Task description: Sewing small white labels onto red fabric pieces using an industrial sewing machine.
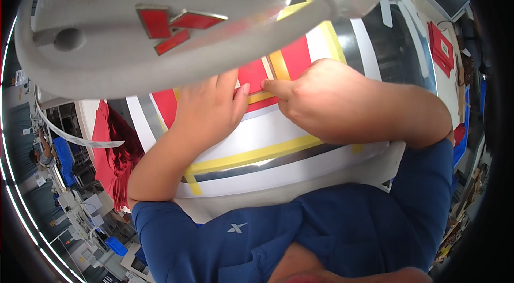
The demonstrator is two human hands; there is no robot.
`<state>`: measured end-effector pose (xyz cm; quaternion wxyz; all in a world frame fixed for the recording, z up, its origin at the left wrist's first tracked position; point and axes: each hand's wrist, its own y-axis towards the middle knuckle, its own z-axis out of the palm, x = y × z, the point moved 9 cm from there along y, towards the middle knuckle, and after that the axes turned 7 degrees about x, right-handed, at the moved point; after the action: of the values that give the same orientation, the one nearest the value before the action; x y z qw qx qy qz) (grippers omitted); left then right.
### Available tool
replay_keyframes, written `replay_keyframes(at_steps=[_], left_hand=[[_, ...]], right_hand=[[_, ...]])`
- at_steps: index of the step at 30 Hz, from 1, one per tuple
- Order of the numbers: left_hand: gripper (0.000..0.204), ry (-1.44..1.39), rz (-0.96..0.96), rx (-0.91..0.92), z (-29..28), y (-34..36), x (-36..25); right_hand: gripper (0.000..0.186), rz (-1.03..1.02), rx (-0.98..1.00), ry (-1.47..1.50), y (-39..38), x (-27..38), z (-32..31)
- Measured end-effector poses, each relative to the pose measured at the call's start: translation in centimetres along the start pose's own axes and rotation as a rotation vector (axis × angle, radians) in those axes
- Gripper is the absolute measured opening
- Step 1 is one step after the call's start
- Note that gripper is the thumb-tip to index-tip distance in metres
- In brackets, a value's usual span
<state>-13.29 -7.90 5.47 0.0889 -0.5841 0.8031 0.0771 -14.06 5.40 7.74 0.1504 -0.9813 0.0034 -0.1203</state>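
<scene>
My left hand (206, 105) lies on a red panel (250, 75), its thumb held apart; the white machine housing (230, 42) hides some of its fingertips. My right hand (321, 98) reaches in from the right. Its index finger points left, with the tip on the panel beside a narrow pale strip (268, 68), while the other fingers are curled and partly hidden. Yellow-orange bands (280, 64) cross the panel and run along its near edge. No held object shows in either hand. Under the panel is a white sheet (257, 132) edged with yellow tape (257, 155).
The housing, with a red emblem (172, 27), overhangs the work closely. A heap of red fabric (111, 154) hangs at the left. Red pieces (440, 49) lie on the table at far right. A curved white strip (80, 138) extends at the left.
</scene>
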Motion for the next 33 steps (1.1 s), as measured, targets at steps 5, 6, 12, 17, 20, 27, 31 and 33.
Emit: replay_keyframes(at_steps=[5,6,12,17,20,27,31,33], left_hand=[[0.061,0.059,0.049,-0.013,-0.4,0.3,-0.5],[0.062,0.048,0.037,0.014,-0.3,0.4,-0.3],[0.063,0.047,0.061,0.045,-0.3,0.7,-0.3],[0.063,-0.013,0.061,0.060,-0.6,1.0,0.0],[0.063,-0.027,0.056,0.074,-0.5,1.1,0.1],[0.063,0.001,0.029,0.080,-0.6,0.8,-0.2],[0.062,-0.015,-0.009,0.087,-0.1,0.2,0.1],[0.061,0.010,-0.006,0.062,-0.1,0.1,0.3]], right_hand=[[0.018,0.006,-0.001,0.056,0.2,0.0,0.2],[0.018,-0.015,-0.027,0.055,0.1,0.2,0.0],[0.019,-0.025,-0.050,0.024,0.0,0.5,-0.1],[0.022,-0.013,-0.031,0.030,0.0,0.6,-0.3],[0.022,-0.013,-0.034,0.053,0.1,0.4,-0.2],[0.022,-0.005,-0.045,-0.006,0.7,0.8,0.2],[0.022,-0.016,-0.058,0.001,0.6,1.0,0.3],[0.021,-0.008,-0.020,-0.024,0.6,1.0,0.4]])
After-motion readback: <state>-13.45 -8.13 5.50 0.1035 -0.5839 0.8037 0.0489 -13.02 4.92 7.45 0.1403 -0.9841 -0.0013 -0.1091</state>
